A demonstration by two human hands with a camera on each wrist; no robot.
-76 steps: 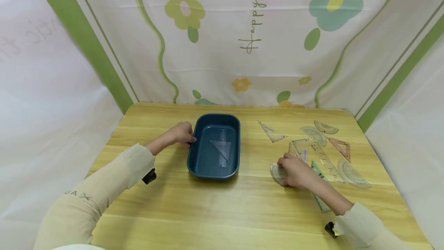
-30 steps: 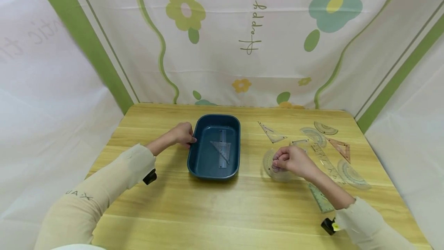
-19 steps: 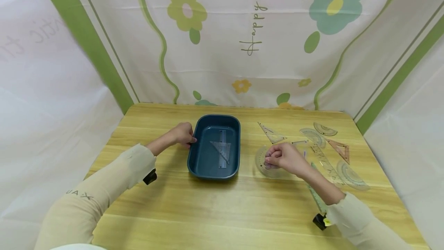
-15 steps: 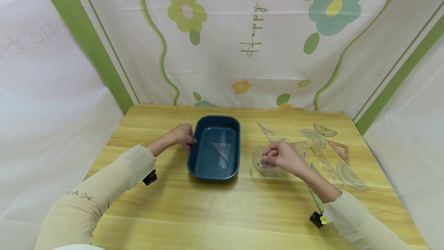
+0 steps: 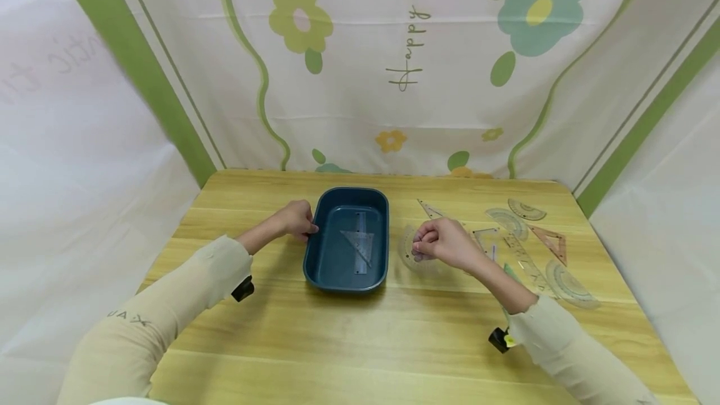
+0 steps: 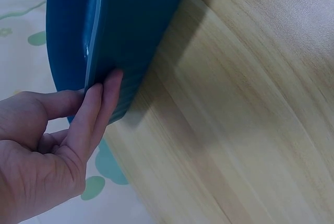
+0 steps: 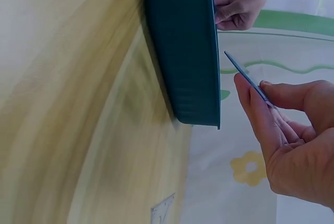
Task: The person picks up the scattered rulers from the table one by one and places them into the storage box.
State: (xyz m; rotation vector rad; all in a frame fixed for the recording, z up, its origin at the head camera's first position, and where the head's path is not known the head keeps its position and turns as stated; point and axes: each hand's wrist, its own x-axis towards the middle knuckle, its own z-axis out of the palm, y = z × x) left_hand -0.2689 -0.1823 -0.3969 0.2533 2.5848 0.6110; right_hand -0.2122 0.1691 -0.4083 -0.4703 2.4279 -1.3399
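Note:
A dark teal rectangular tray (image 5: 322, 267) stands on the wooden table, with a clear ruler (image 5: 360, 264) and a clear set square (image 5: 364, 242) lying inside it. My left hand (image 5: 295, 219) pinches the tray's left rim; in the left wrist view its thumb is inside the wall and its fingers (image 6: 104, 104) outside. My right hand (image 5: 447, 244) pinches a clear protractor (image 5: 406, 249) between thumb and fingers, just right of the tray. In the right wrist view that protractor (image 7: 245, 73) appears edge-on, tilted and apart from the tray wall.
On the right of the table lie more protractors (image 5: 568, 283), a long clear ruler (image 5: 525, 261), an orange set square (image 5: 552, 242) and a clear set square (image 5: 429, 208). A green one is mostly behind the right forearm. A flowered cloth (image 5: 349, 80) hangs behind.
My right hand has picked the protractor up off the table and carried it left toward the tray. My left hand has stayed on the rim, and the tray has not moved.

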